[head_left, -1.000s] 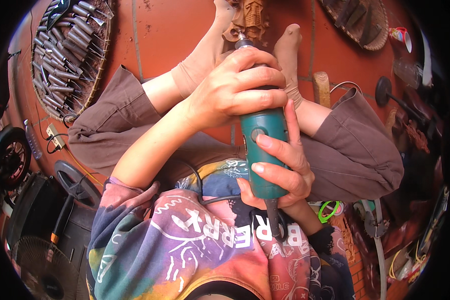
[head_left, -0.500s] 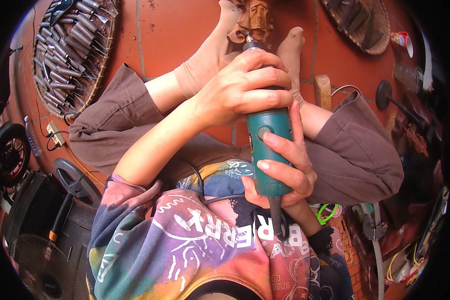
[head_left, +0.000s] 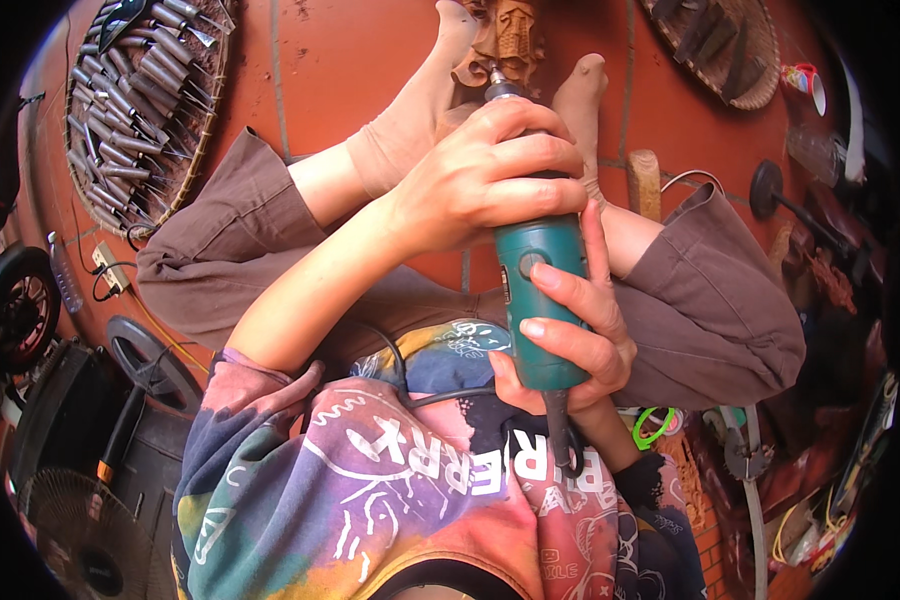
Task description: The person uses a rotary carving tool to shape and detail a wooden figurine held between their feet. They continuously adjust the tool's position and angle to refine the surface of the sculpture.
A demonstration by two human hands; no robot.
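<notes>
On the far left a round woven tray (head_left: 185, 180) of metal chisels (head_left: 120, 110) lies on the red tiled floor (head_left: 370, 60). Your left hand (head_left: 480, 180) wraps tight around the upper end of a green rotary grinder (head_left: 540, 290), near its tip. That tip meets a small wooden carving (head_left: 505, 40) held between your socked feet. Your right hand (head_left: 570, 340) closes around the grinder's lower body. Another woven tray (head_left: 760, 70) lies far right.

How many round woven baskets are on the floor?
2: one flat round woven basket full of metal chisels at upper left, another flat round woven basket at upper right. More may be hidden.
</notes>
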